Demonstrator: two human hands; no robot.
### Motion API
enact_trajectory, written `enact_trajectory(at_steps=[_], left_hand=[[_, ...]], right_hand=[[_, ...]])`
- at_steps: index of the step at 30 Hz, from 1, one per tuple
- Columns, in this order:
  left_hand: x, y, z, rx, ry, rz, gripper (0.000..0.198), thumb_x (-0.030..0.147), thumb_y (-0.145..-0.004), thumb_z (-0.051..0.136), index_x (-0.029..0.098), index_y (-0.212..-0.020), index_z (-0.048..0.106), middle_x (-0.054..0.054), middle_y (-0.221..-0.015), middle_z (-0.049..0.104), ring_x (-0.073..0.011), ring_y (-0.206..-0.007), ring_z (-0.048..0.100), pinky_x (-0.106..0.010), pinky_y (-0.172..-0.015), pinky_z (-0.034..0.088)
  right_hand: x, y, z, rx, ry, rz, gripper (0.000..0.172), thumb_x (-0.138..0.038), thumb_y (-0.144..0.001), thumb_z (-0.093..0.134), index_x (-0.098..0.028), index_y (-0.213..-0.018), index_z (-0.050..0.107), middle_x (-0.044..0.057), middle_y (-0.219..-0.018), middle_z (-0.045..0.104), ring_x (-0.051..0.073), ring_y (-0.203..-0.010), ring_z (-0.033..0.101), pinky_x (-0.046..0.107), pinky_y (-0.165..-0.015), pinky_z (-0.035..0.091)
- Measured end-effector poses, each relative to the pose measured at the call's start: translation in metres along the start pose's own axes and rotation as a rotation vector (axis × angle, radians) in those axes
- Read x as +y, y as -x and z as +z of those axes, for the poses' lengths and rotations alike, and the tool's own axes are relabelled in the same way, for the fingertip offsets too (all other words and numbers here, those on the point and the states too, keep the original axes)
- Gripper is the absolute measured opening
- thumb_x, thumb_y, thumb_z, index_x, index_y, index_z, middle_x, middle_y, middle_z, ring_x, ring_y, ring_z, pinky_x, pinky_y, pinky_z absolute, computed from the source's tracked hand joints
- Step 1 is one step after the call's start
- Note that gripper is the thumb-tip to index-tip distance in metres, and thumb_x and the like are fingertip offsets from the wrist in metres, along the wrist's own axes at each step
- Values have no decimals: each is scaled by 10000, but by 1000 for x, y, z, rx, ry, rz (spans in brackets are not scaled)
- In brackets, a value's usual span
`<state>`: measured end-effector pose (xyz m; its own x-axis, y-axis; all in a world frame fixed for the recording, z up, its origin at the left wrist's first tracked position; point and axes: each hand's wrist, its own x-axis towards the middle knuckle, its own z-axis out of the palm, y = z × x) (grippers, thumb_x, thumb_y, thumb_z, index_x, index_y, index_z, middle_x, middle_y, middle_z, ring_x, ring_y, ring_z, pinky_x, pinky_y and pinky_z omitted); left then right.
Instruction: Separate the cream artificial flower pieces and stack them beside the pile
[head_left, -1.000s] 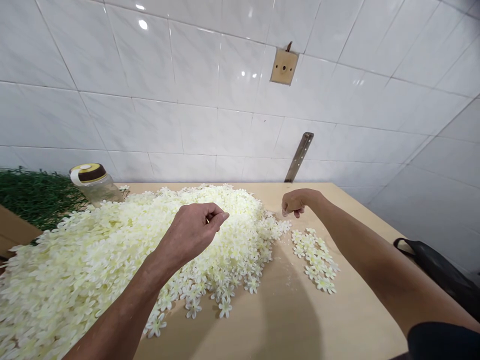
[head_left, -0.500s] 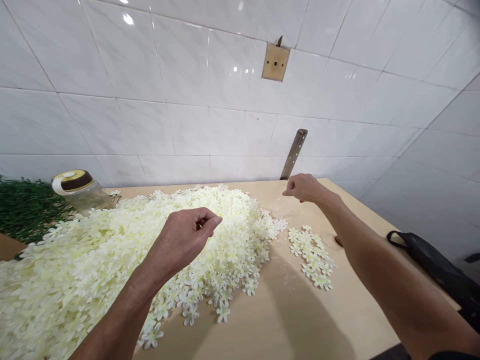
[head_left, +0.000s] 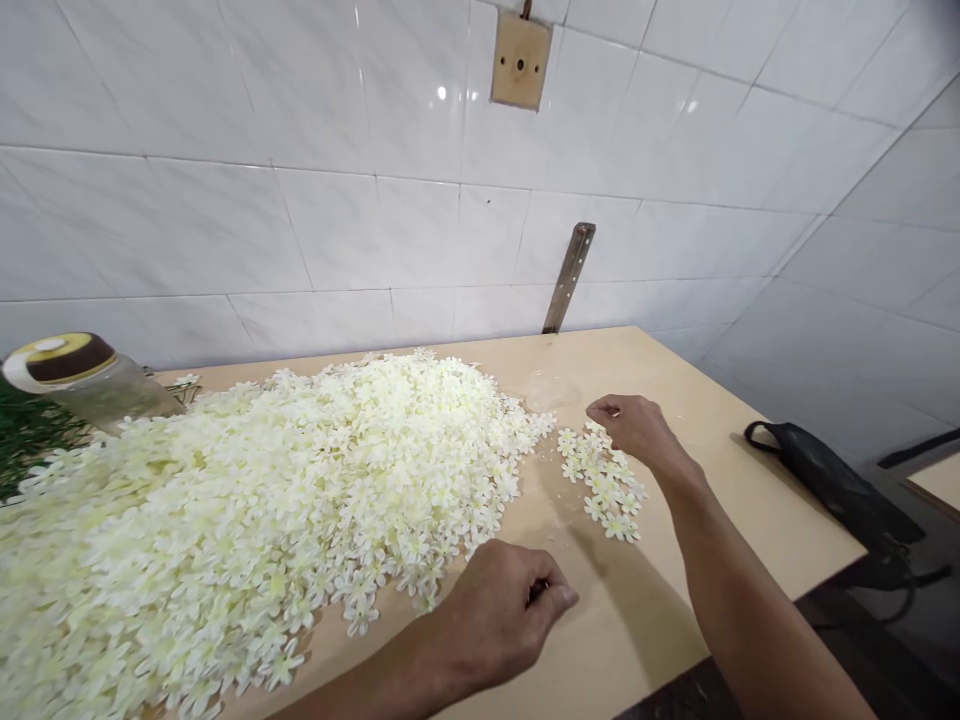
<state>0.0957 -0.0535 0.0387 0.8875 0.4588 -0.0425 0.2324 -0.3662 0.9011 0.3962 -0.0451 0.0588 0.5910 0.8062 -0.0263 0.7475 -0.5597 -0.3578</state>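
My left hand (head_left: 514, 610) is closed in a pinch, thumb against the fingers, above the near part of the table; whatever it may hold is too small to make out. To its left spreads a large heap of white-and-yellow artificial flower heads (head_left: 322, 480). My right hand (head_left: 634, 425) is also pinched, at the upper edge of a small flat cluster of the same flower heads (head_left: 609, 485). Its fingertips are close to the topmost flowers, and I cannot tell whether they touch or grip anything.
On the wooden table (head_left: 697, 400), a faint clear patch (head_left: 551, 390) lies behind the cluster. A bottle with a brown-and-yellow lid (head_left: 64, 358) leans at far left beside green plastic foliage (head_left: 34, 425). A metal strip (head_left: 568, 280) stands against the tiled wall. A black bag (head_left: 832, 485) sits by the right edge.
My left hand has moved right and down, off the flower heap, over the bare wood. My right hand has come down and nearer, beside the small cluster. The view has shifted slightly.
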Motion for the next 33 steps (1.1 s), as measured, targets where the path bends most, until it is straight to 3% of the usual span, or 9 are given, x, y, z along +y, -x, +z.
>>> enact_trajectory(at_steps=[3, 8, 18, 28, 33], left_hand=[[-12, 1, 16, -44, -6, 23, 242, 303, -875, 546, 166, -819, 739, -40, -748, 721, -150, -653, 610, -245, -609, 395], [-24, 0, 18, -26, -24, -14, 250, 303, -882, 531, 166, -823, 732, -37, -728, 707, -150, -647, 596, -248, -611, 393], [-30, -2, 17, -12, -10, -75, 259, 320, -887, 524, 173, -808, 723, -16, -686, 666, -141, -626, 556, -254, -618, 382], [-39, -4, 19, -12, -1, -114, 267, 357, -890, 522, 185, -797, 704, -4, -669, 634, -130, -610, 524, -252, -584, 352], [-38, -5, 16, 2, -4, -116, 265, 354, -887, 522, 185, -783, 698, -6, -658, 621, -133, -607, 521, -259, -581, 346]], right_hand=[[-2, 1, 10, -43, 24, -58, 209, -325, -879, 566, -209, -921, 735, 54, -946, 757, 215, -827, 681, 261, -683, 459], [-10, -2, 25, -93, 97, -126, 238, -324, -873, 601, -195, -1031, 724, 94, -1112, 725, 254, -1029, 637, 285, -794, 426], [-15, 2, 27, -151, 153, -181, 144, -318, -828, 640, -197, -847, 716, 93, -969, 717, 234, -885, 639, 275, -685, 384], [2, 20, -4, -51, -40, -148, 173, -390, -833, 616, -238, -888, 676, 49, -872, 733, 201, -769, 649, 259, -615, 437], [3, 22, -1, -164, -164, -168, 198, -411, -796, 659, -237, -875, 711, 42, -825, 733, 190, -708, 656, 259, -571, 464]])
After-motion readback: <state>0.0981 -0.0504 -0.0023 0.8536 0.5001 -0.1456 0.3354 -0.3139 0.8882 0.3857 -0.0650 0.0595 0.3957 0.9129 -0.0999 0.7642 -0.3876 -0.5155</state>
